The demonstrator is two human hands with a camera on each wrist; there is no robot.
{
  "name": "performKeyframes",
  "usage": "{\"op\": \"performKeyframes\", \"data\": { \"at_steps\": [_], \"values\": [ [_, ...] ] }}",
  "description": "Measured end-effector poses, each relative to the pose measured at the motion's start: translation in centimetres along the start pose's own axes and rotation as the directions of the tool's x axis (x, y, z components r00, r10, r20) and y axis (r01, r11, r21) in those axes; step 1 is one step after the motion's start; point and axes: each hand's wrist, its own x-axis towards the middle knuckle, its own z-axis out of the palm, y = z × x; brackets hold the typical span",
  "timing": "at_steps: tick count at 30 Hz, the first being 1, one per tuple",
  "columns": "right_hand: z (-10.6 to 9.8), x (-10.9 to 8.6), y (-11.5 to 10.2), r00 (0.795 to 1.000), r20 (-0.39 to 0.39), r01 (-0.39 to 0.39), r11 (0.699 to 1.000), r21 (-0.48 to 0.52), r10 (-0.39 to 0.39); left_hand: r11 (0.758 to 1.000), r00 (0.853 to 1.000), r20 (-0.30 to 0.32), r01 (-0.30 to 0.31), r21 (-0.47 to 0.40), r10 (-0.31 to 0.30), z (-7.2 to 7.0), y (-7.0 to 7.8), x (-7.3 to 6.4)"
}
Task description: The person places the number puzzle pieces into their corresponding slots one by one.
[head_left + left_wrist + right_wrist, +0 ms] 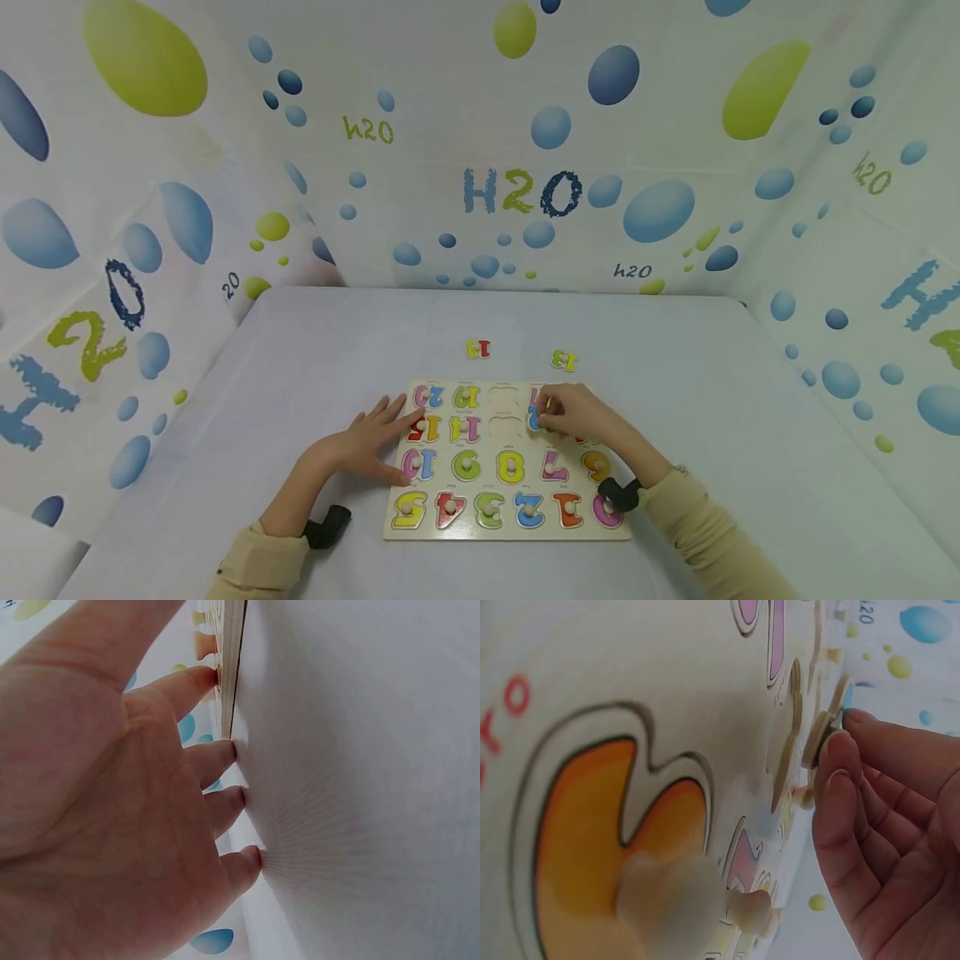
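Observation:
A wooden number puzzle board (502,534) lies on the table, its numerals upside down in the head view. My left hand (367,442) spreads over its left edge; the thumb and index finger touch the board, and the other fingertips rest on the tablecloth (360,825) in the left wrist view. My right hand (577,410) pinches a number puzzle piece with blue on it (847,696) between thumb and fingers. It is held off the board surface, near an empty recess (784,754). The fingers hide most of the piece's numeral.
Two loose number pieces lie beyond the board: a yellow-and-red 18 (477,349) and a yellow-and-blue 13 (564,360). Two empty recesses show in the third column, the upper recess (503,397) and the lower recess (504,428). Knobbed pieces fill the near rows. A printed curtain (427,217) surrounds the table.

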Motion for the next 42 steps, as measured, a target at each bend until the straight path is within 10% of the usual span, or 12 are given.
{"op": "performKeyframes", "data": {
  "at_steps": [28, 42],
  "values": [
    [0.3, -0.2, -0.6, 0.993, 0.116, 0.03, 0.987, -0.161, -0.012, 0.999, 1.0, -0.006, -0.029, -0.014, 0.029, 0.0, 0.0, -0.1],
    [-2.9, 0.4, 0.2, 0.963, 0.265, -0.039, 0.998, -0.043, 0.049, 0.999, 1.0, -0.002, -0.025, -0.022, 0.025, 0.0, -0.2, 0.1]
  ]
}}
